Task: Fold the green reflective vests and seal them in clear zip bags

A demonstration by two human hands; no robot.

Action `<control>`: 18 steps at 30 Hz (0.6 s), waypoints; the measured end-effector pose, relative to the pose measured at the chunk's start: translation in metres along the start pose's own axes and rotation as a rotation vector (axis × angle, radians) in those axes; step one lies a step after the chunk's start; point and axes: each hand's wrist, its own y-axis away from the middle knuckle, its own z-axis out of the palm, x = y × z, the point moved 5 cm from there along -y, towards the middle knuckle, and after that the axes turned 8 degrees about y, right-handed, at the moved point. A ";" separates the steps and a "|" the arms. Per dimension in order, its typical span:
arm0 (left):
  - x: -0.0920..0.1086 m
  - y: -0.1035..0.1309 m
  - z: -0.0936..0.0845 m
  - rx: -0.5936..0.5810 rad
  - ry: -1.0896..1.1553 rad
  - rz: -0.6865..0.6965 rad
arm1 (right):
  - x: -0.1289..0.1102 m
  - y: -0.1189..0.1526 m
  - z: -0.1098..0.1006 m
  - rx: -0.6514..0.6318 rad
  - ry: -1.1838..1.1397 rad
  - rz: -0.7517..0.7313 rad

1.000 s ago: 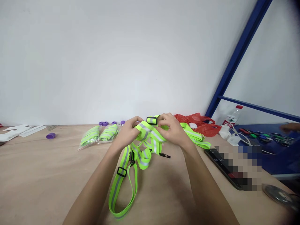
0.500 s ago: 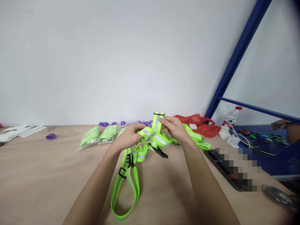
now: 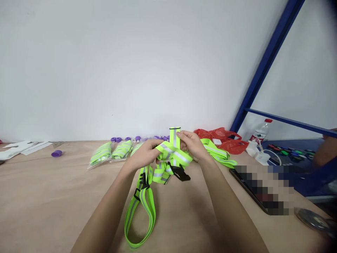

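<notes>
Between my hands is a neon-yellow reflective strap harness [image 3: 181, 156] with silver stripes, bunched above the table. My left hand [image 3: 144, 153] is closed on its left part; some fingertips are hidden behind the straps. My right hand [image 3: 193, 143] pinches an upright strap piece with thumb and fingers, just below a black slider [image 3: 175, 128]. A black buckle half [image 3: 180, 173] hangs under the crossed straps. Below my left hand another black buckle part [image 3: 143, 180] and an adjuster [image 3: 137, 194] sit on a long loop [image 3: 152, 214] that hangs down toward the table.
Bagged yellow straps [image 3: 101, 154] and purple caps [image 3: 118, 140] lie along the wall. Right of my hands are loose yellow straps [image 3: 218, 154], red plastic bags [image 3: 221, 135], a phone [image 3: 250, 191] and a bottle [image 3: 260, 131]. A purple cap [image 3: 56, 153] lies left. Another person's arm [image 3: 326, 149] shows far right.
The upright strap piece and my right hand have shifted slightly left. The hanging black buckle has turned to show more of its face. At far right, the other person's arm has moved.
</notes>
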 end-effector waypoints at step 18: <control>0.000 0.015 0.022 -0.479 -0.241 -0.152 | 0.002 -0.005 -0.004 0.310 -0.502 0.003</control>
